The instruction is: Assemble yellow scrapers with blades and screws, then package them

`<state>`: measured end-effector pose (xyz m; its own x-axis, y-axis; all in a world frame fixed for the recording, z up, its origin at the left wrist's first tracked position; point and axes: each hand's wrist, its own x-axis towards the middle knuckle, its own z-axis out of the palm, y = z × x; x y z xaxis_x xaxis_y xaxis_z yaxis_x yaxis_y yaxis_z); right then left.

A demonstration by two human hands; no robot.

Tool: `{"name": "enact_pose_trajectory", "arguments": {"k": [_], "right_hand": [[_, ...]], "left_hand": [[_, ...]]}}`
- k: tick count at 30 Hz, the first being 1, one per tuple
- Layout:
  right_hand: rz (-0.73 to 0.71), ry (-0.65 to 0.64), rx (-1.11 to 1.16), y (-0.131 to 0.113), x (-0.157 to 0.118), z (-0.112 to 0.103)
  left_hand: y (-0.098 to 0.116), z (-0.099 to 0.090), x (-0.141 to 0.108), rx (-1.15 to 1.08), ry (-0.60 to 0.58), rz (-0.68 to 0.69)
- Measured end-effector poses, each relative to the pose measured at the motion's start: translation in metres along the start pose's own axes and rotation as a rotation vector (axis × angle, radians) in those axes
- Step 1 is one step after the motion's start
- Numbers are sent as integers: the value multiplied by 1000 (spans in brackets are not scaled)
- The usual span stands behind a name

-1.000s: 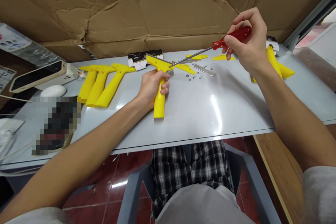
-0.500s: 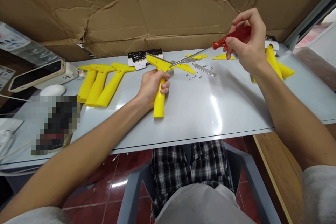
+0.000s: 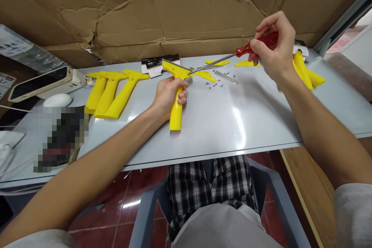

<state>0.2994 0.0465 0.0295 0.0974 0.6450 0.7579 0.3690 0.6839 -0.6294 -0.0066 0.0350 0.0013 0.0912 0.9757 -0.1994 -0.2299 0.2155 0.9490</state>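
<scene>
My left hand (image 3: 170, 95) is wrapped round the handle of a yellow scraper (image 3: 176, 114), just below its wide head. A thin metal blade edge shows along the top of that head. In my right hand (image 3: 277, 48) is a screwdriver (image 3: 243, 50) with a red see-through handle, held between thumb and fingers. Its long shaft slants down to the left, and the tip meets the right part of the scraper head. Right of the scraper lie a loose metal blade (image 3: 226, 77), several small screws (image 3: 215, 84) and yellow clamp strips (image 3: 247, 63).
Several yellow scraper handles (image 3: 120, 95) lie at left, and more yellow handles (image 3: 303, 69) at right. Black-and-white packaging (image 3: 157, 64) stands behind. A phone (image 3: 40, 83), a white mouse (image 3: 58, 100) and a blurred-out item (image 3: 62, 139) occupy the left side. Cardboard (image 3: 203, 11) walls the back.
My right hand and the screwdriver handle have shifted very slightly downward, with the tip still at the scraper head. The left hand and scraper stay almost where they were.
</scene>
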Motion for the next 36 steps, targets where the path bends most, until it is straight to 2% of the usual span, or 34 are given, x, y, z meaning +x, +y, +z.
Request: {"name": "enact_pose_trajectory", "arguments": {"k": [4,11,25,32,36], "right_hand": [[2,-16,40,2,1,-1],[39,29,-16,3,1,1],[50,-6,15,8,2,0],[28,-63,56,6,1,-2],[33,-49,50,5,0,-2]], "left_hand": [[-1,-1,1,-4,-8,-5],[-1,-1,0,0,-32,9],[-1,-1,1,4,-18,-5],[-1,-2,1,-2,-23,-8],[0,-2,1,-10,-16,-16]]}}
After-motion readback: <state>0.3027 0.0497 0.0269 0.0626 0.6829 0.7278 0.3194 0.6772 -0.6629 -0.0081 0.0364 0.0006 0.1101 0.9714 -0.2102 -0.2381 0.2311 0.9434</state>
